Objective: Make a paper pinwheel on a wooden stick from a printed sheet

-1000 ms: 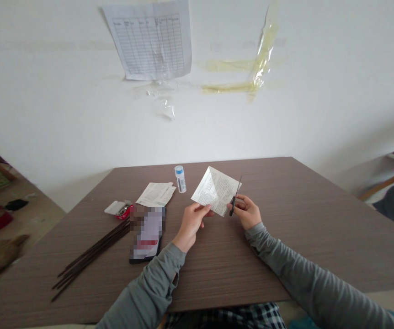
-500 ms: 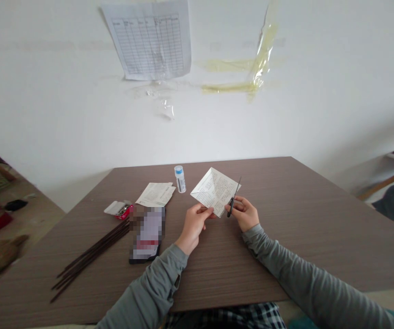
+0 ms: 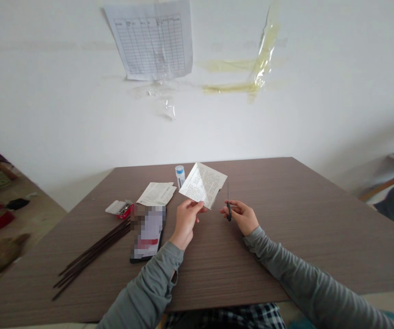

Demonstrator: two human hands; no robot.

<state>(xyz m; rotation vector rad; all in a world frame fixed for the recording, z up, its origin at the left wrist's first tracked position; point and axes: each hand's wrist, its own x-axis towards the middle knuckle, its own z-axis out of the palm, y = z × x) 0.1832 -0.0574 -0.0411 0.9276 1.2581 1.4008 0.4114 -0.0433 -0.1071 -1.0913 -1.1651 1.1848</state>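
A folded sheet of printed paper [image 3: 204, 183] is pinched at its lower edge by my left hand [image 3: 186, 221], tilted above the table. A small dark notch shows on its right edge. My right hand [image 3: 244, 218] is closed on a pair of scissors [image 3: 229, 211] with dark handles, the thin blades pointing up and away. The scissors stand just to the right of the paper, apart from it. Behind the paper, partly covered by it, is a clear bottle with a blue band [image 3: 179, 172].
On the brown table [image 3: 286, 256], to the left, lie more printed papers [image 3: 156, 193], a small open red-and-white box [image 3: 122, 209] of metal bits, a phone [image 3: 149, 235] and several dark thin sticks [image 3: 92, 251]. A white wall [image 3: 80, 114] rises behind.
My left hand has moved the paper left and slightly up, away from the scissors, so it now covers part of the bottle. The scissors have turned more upright and shifted slightly left.
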